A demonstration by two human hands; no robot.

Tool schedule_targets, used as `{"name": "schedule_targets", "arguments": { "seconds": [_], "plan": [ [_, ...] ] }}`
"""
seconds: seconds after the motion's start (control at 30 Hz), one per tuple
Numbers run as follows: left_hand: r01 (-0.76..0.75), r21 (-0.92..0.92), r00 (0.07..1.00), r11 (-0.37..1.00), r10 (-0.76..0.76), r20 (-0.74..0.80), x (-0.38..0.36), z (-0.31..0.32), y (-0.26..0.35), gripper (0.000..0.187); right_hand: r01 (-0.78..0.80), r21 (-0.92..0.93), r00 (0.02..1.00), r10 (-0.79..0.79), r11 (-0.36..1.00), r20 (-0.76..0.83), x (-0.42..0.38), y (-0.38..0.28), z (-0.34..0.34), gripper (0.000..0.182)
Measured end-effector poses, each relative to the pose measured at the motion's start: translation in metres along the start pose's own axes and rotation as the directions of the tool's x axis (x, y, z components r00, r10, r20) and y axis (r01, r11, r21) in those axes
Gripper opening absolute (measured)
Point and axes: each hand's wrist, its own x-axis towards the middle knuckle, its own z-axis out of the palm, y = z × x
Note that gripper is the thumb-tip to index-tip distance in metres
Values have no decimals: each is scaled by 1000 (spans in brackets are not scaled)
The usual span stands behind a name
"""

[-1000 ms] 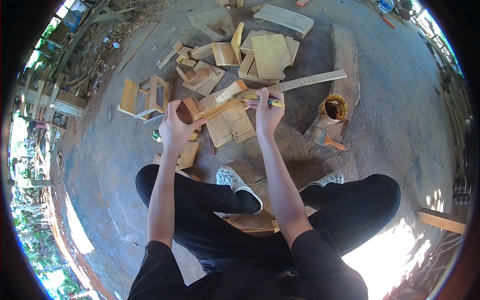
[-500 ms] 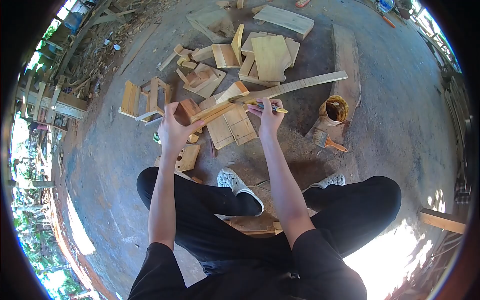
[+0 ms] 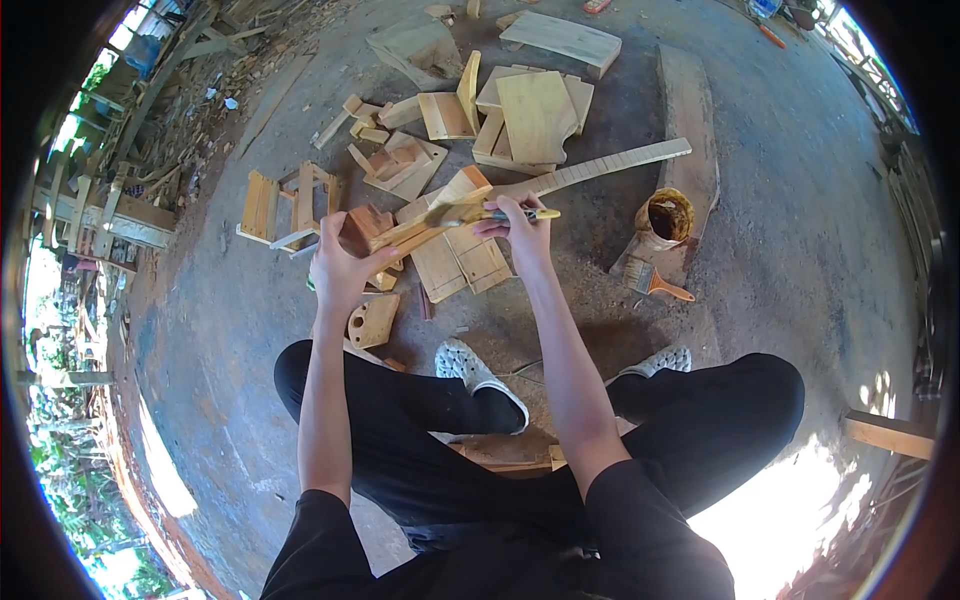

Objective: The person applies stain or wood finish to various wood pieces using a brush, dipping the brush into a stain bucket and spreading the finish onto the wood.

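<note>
My left hand [image 3: 345, 264] grips the left end of a wooden piece [image 3: 412, 236], whose block-like end is stained reddish brown. The piece is held tilted above the floor, its right end raised. In my right hand [image 3: 521, 230] is a slim paintbrush [image 3: 535, 214] with a yellow-tipped handle, closed between the fingers. Its bristles lie against the wood, near the piece's right part. Below the hands, flat wooden boards [image 3: 462, 264] rest on the floor. A stained pot [image 3: 664, 220] of dark liquid stands to the right, with a wide brush [image 3: 657, 281] lying just below it.
A long plank [image 3: 688, 120] lies under the pot. Several wooden parts are spread ahead, including a notched panel [image 3: 538, 115] and a slatted frame [image 3: 290, 204]. A long pale strip [image 3: 620, 168] reaches right. My shoes [image 3: 474, 377] are close below.
The paintbrush has shifted slightly left and down along the wooden piece, together with my right hand. My left hand keeps its hold, and the view has moved a little.
</note>
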Motion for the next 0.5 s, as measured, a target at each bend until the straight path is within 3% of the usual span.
{"name": "schedule_targets", "arguments": {
  "seconds": [0.17,0.23,0.33,0.5],
  "plan": [
    [-27,-3,1000,1000,27,-4,0,1,-7,90,-23,23,998,22,999,58,19,-1,-15,19],
    [-8,-8,1000,1000,8,-3,-2,1,-7,90,22,-15,996,-23,1000,-86,29,5,-28,17],
    [14,-15,1000,1000,-14,24,-2,0,-8,89,83,-138,985,-103,987,-142,43,6,-46,16],
    [-5,-40,1000,999,5,22,-3,1,-8,88,160,-81,955,-175,984,-240,40,14,-51,15]
  ]
}}
